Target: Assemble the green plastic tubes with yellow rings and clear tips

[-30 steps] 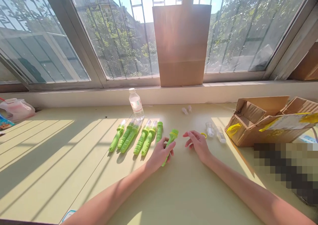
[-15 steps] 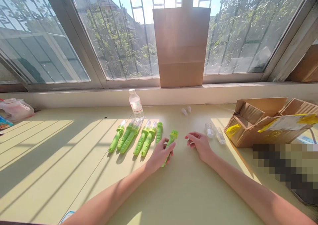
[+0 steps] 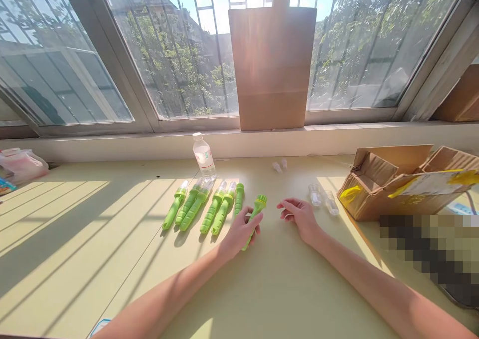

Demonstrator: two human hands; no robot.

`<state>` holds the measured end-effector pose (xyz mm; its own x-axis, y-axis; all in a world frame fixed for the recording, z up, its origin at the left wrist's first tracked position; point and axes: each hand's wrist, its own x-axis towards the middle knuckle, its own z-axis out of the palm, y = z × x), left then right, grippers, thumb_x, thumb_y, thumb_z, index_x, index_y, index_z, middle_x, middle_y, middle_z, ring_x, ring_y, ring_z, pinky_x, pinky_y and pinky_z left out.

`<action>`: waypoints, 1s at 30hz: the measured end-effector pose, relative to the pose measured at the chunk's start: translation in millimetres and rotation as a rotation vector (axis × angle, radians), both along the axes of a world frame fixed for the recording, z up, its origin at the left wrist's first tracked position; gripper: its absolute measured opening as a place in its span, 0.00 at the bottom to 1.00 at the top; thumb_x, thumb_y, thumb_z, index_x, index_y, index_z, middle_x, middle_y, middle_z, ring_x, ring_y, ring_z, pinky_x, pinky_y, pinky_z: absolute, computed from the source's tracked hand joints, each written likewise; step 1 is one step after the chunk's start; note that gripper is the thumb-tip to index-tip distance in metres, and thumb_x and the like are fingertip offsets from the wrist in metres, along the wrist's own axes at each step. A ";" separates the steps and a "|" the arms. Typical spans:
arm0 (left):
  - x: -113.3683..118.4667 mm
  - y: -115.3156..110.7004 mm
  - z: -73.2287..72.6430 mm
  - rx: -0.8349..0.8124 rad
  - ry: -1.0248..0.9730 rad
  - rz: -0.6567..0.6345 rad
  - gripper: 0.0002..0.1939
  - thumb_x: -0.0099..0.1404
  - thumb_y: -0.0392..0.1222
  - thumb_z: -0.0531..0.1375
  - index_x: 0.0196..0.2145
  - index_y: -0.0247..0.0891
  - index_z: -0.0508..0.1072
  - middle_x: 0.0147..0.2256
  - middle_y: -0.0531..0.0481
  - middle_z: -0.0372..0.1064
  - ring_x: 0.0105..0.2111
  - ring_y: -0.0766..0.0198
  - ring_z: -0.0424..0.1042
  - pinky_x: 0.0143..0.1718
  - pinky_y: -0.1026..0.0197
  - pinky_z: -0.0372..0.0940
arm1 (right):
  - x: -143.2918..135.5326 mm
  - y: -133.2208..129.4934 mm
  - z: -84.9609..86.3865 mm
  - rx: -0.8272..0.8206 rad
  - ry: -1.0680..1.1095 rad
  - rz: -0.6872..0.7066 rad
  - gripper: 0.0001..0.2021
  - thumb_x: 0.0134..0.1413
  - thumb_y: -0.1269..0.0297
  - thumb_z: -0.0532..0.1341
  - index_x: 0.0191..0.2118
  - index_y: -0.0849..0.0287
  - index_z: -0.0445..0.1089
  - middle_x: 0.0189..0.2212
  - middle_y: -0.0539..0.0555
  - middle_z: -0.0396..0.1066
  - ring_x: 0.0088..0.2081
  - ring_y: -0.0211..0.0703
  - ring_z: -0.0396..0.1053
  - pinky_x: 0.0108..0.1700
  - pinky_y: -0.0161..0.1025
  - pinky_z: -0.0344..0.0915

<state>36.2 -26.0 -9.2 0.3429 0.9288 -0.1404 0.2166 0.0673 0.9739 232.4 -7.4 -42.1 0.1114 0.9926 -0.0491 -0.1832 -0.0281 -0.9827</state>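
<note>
My left hand (image 3: 245,229) is wrapped round a green ribbed tube (image 3: 259,205), its threaded top tilted up and uncapped. To its right, my right hand (image 3: 297,217) hovers over the table with fingers curled and thumb near the fingertips; whether something small is between them is too small to tell. Left of my hands lie several green tubes with clear caps (image 3: 190,209), side by side. One green tube without a clear cap (image 3: 239,197) lies just behind my left hand. Two clear caps (image 3: 315,195) rest on the table right of my right hand.
A water bottle (image 3: 204,157) stands behind the tubes. Two small clear pieces (image 3: 277,168) lie near the wall. An open cardboard box (image 3: 396,199) is at the right, and a pink plastic bag (image 3: 23,165) at the far left. A cardboard sheet (image 3: 272,69) leans against the window.
</note>
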 end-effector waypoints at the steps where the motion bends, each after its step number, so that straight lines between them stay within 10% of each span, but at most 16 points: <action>1: 0.0 0.1 0.2 -0.001 0.002 -0.002 0.18 0.61 0.59 0.54 0.34 0.41 0.58 0.23 0.58 0.63 0.13 0.73 0.59 0.10 0.70 0.50 | -0.1 -0.1 0.2 0.001 0.002 -0.001 0.13 0.44 0.56 0.65 0.30 0.60 0.70 0.31 0.55 0.73 0.23 0.36 0.67 0.26 0.35 0.63; 30: -0.5 1.1 0.1 -0.023 0.001 -0.020 0.17 0.61 0.58 0.55 0.35 0.41 0.58 0.23 0.58 0.63 0.14 0.73 0.59 0.12 0.70 0.50 | 2.7 -3.7 5.6 0.010 -0.007 0.058 0.17 0.44 0.50 0.66 0.37 0.58 0.74 0.31 0.54 0.72 0.24 0.36 0.66 0.26 0.35 0.61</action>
<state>35.7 -24.9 -9.0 0.3612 0.9183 -0.1624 0.2194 0.0856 0.9719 235.1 -11.1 -36.5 0.0535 0.9978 -0.0385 -0.1745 -0.0286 -0.9842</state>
